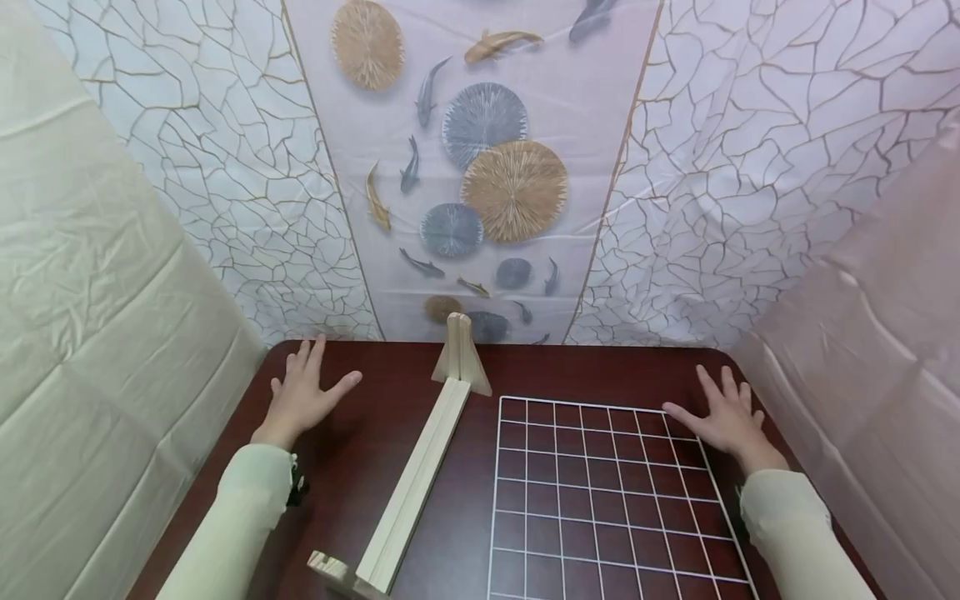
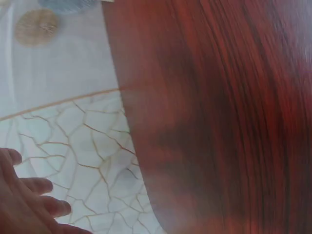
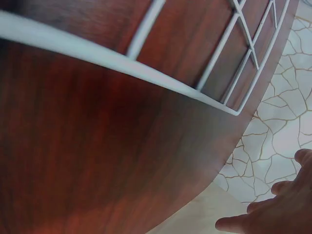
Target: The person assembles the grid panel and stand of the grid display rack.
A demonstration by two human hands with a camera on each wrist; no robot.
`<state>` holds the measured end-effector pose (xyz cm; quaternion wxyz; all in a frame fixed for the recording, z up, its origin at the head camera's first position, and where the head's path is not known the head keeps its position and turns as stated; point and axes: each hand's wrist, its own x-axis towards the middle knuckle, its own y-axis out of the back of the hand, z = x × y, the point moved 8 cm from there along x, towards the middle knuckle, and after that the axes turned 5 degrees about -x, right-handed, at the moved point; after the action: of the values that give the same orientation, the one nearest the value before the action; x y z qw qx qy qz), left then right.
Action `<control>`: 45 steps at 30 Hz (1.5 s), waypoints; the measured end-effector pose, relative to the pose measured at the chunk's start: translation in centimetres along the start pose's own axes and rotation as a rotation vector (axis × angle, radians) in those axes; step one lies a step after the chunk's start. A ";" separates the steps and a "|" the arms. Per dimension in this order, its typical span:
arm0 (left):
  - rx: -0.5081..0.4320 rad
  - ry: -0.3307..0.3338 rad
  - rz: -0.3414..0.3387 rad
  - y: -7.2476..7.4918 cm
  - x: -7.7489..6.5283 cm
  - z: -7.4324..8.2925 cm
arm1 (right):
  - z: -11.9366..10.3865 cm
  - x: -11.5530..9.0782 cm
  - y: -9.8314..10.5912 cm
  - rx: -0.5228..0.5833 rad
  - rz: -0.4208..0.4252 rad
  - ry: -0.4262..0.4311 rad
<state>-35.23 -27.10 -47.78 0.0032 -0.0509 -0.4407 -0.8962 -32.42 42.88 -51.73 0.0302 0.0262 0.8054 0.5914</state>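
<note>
My left hand is spread over the left side of the dark red table, fingers straight and holding nothing. To its right lies a long pale wooden bar with a flared wooden foot at its far end and another wooden end piece at the near end. My right hand is spread over the right side, beside the far right corner of a white wire grid panel. In the head view its thumb overlaps that corner; whether it touches cannot be told. The right wrist view shows the grid's edge away from the fingers.
The dark red wood-grain table has rounded far corners. A patterned cloth with fish and round leaf shapes hangs behind it. Beige padded sheets hang along the left side and right side.
</note>
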 end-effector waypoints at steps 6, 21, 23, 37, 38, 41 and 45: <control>-0.156 0.013 -0.025 -0.1 -2.0 1.3 | 1.1 -1.8 0.0 0.065 0.023 -0.028; -0.318 -0.060 -0.077 2.9 -7.4 10.7 | 1.3 -6.3 -0.4 0.137 -0.093 -0.009; -0.301 -0.095 -0.080 4.1 -8.5 12.9 | 1.2 -6.8 -0.2 0.131 -0.104 0.012; 0.206 -0.452 -0.076 5.1 -23.0 28.1 | -1.6 -10.3 -2.2 0.062 -0.242 0.089; 0.220 -0.479 -0.077 4.3 -23.7 28.7 | -1.7 -10.5 -2.2 0.063 -0.242 0.084; 0.174 -0.490 -0.120 1.3 -25.0 29.7 | -1.6 -11.0 -2.1 0.054 -0.230 0.074; -0.032 -0.324 -0.231 -3.0 -24.7 29.3 | -1.5 -11.7 -2.0 0.052 -0.212 0.068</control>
<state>-8.19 -3.07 -34.69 -0.1714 -0.1435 -0.4240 -0.8776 -20.87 39.94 -52.96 0.0645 -0.0786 0.8193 0.5643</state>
